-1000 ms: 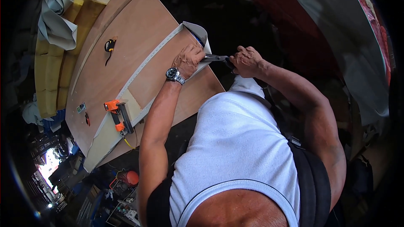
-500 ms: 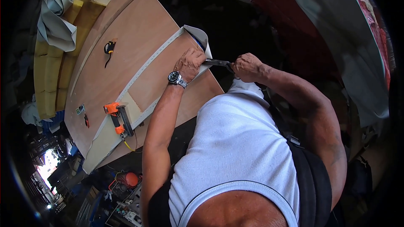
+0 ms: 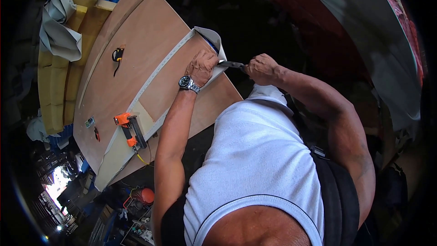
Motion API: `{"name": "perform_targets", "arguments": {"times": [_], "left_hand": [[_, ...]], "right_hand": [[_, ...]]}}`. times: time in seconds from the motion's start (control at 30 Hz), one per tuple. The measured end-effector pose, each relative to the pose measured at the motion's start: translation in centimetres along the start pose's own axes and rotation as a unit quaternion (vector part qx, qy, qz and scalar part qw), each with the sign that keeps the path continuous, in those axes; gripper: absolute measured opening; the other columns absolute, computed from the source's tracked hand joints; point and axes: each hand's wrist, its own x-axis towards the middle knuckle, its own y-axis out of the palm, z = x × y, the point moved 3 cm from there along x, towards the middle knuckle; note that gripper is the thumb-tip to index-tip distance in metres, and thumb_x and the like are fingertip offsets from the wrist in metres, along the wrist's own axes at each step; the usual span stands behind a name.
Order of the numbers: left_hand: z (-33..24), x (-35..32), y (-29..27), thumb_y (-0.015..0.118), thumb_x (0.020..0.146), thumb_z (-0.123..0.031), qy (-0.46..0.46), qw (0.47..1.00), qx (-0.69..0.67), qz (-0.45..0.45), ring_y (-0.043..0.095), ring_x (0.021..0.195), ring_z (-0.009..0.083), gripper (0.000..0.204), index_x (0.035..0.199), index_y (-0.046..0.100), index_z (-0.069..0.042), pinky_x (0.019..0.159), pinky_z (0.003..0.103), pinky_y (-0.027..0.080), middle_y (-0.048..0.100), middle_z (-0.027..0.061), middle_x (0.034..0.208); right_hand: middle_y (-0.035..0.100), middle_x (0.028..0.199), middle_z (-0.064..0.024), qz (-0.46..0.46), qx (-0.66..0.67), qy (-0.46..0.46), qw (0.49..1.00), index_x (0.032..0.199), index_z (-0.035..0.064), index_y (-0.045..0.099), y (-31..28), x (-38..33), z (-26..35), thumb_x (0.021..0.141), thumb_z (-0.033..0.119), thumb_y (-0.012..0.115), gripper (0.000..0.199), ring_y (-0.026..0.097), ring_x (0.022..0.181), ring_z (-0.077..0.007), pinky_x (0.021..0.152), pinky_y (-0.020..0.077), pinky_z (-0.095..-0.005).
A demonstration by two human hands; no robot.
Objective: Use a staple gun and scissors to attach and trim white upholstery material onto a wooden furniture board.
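My right hand (image 3: 262, 69) is closed around the dark handles of a pair of scissors (image 3: 233, 64). The blades point left, to the pale grey vinyl-like material (image 3: 210, 33) at the end of a long covered board (image 3: 180, 61). Wearing a metal wristwatch (image 3: 187, 82), my left hand (image 3: 202, 67) is closed at that end, its fingers gripping the material's edge. The blade tips are hidden beside my left fingers, so I cannot tell how far they reach into the material. A line of staples runs along the material's folded edge.
Beneath the board lies a large plywood sheet (image 3: 141, 32). On it are an orange-black staple gun (image 3: 132, 130) with a yellow hose, a tape measure (image 3: 117, 55) and a small red-handled tool (image 3: 96, 134). Yellow foam (image 3: 52, 82) and crumpled grey material (image 3: 59, 27) are at the left.
Both hands have shifted slightly left and up in view, with the scissors staying at the material's edge. The staple gun and plywood have shifted slightly in view too.
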Motion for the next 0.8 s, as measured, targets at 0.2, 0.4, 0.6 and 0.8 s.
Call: {"name": "perform_targets", "arguments": {"times": [0.2,0.4,0.6,0.8], "left_hand": [[-0.5,-5.9,-3.2,0.066,0.09,-0.002,-0.135,0.984,-0.052,-0.106,0.065,0.089,0.0378,0.006,0.095,0.069,-0.003,0.084,0.046,0.051,0.07,0.0153,0.094],[-8.8,-33.1,3.9,0.061,0.095,-0.019,-0.347,0.902,-0.218,0.132,0.064,0.083,0.0432,0.019,0.092,0.069,-0.002,0.079,0.051,0.053,0.066,0.0229,0.087],[-23.1,-52.5,10.9,0.062,0.096,-0.024,-0.523,0.742,-0.206,0.366,0.069,0.086,0.0401,0.022,0.094,0.072,-0.004,0.078,0.049,0.055,0.072,0.0224,0.093],[-20.1,-47.6,10.6,0.067,0.098,-0.033,-0.559,0.808,-0.126,0.135,0.071,0.085,0.0359,0.028,0.093,0.074,-0.006,0.074,0.046,0.056,0.074,0.0211,0.095]], "right_hand": [[0.075,0.085,-0.0138,0.018,0.065,0.015,0.998,0.106,0.0055,0.072,0.9,-5.4,-1.9,0.098,0.025,0.066,0.022,0.075,0.082,-0.0294,0.072,0.0587,-0.0435],[0.071,0.088,-0.0147,-0.1,0.146,-0.071,0.982,0.097,0.0022,0.068,0.5,-4.9,2.0,0.091,0.024,0.07,0.023,0.071,0.087,-0.035,0.077,0.0563,-0.0477],[0.071,0.082,-0.0194,-0.087,0.137,-0.076,0.984,0.103,0.0029,0.066,-2.4,3.5,8.9,0.096,0.03,0.069,0.028,0.071,0.079,-0.0397,0.073,0.0559,-0.0499],[0.071,0.081,-0.0274,-0.146,0.22,-0.005,0.965,0.105,0.0015,0.063,-2.8,10.4,16.2,0.096,0.025,0.069,0.026,0.071,0.078,-0.0469,0.071,0.0548,-0.0555]]}}
